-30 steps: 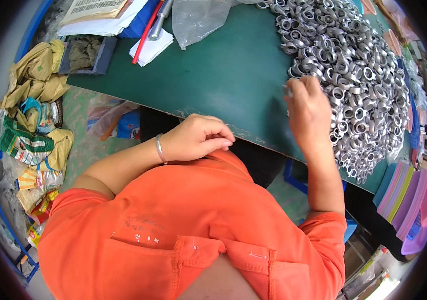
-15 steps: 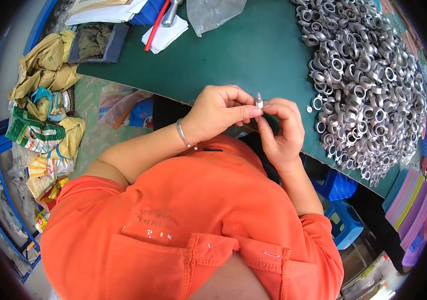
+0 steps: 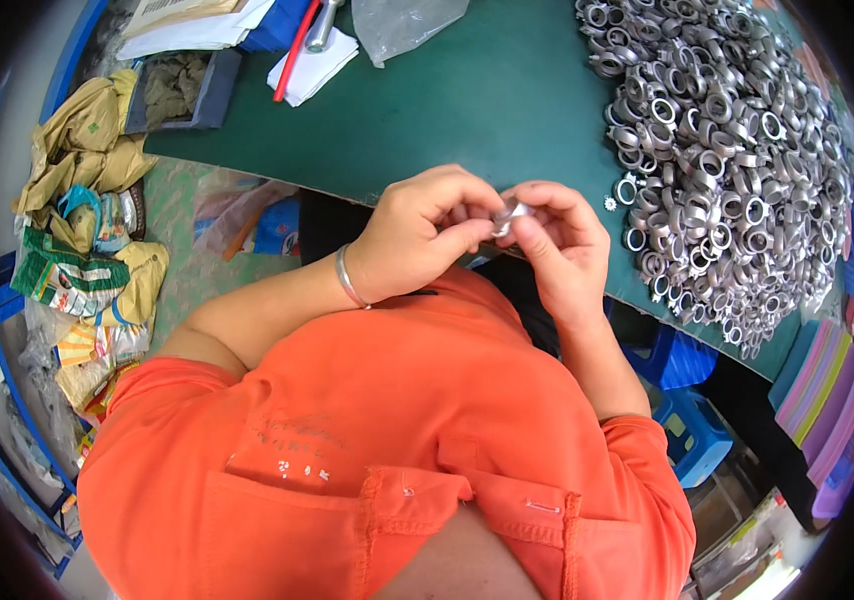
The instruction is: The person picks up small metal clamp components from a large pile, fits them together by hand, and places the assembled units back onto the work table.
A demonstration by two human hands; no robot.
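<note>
A small silvery metal ring (image 3: 510, 213) is held between both hands, just over the near edge of the green table. My left hand (image 3: 427, 222), with a metal bangle at its wrist, is closed, its thumb and fingertips pinching the left side of the ring. My right hand (image 3: 569, 245) is closed too, thumb and forefinger on the ring's right side. Fingers cover part of the ring. To the right lies a big heap of similar metal rings (image 3: 717, 190), and a tiny toothed metal piece (image 3: 610, 204) sits at its left edge.
On the green tabletop (image 3: 427, 115) are a clear plastic bag (image 3: 402, 25), a red stick (image 3: 295, 55), a metal tool (image 3: 323, 28) and white paper (image 3: 322, 75). A grey bin (image 3: 212, 95) stands at the left corner. Blue stools (image 3: 697, 435) stand below right; crumpled sacks (image 3: 82, 260) lie left.
The ring has turned between my fingers, from edge-on and upright to showing more of its face. My left hand has shifted slightly left. The whole view has moved a little.
</note>
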